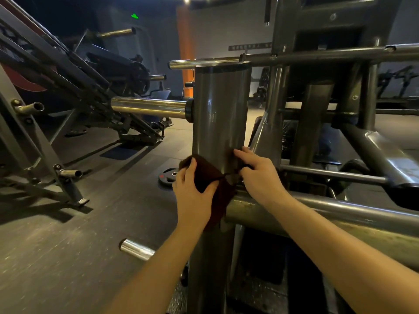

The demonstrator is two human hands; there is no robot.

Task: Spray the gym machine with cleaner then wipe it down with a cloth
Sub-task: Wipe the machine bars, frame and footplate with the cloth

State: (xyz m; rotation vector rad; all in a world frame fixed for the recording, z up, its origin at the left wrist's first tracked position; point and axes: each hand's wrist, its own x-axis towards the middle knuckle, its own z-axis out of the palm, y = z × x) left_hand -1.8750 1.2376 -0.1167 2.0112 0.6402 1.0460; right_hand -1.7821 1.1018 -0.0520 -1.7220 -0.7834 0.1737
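Head view: the gym machine's thick grey upright post [221,114] stands in the middle of the frame, and everything here is placed from it.

The cloth [205,177], dark reddish-brown, lies against the lower front of the post, just above where a fat horizontal tube [322,215] joins the post from the right. Part of it hangs down over that joint.

The left hand [192,193] grips the cloth at the post's left edge. Its fingers are curled over the top of the bunched fabric and its thumb is spread across the front.

The right hand [258,174] is at the post's right edge. Its forefinger is laid on the metal, and its thumb and curled fingers pinch a dark end of the cloth. A thin strand runs from there back to the main bunch.

A chrome sleeve [148,107] sticks out to the left of the post at mid-height. A weight plate [167,175] lies on the floor [68,245] just left of the post, beside the left hand. A short chrome peg [136,249] shows lower down on the left. Well to the left stands a slanted machine [90,87], and an orange pillar [186,48] rises behind the post.
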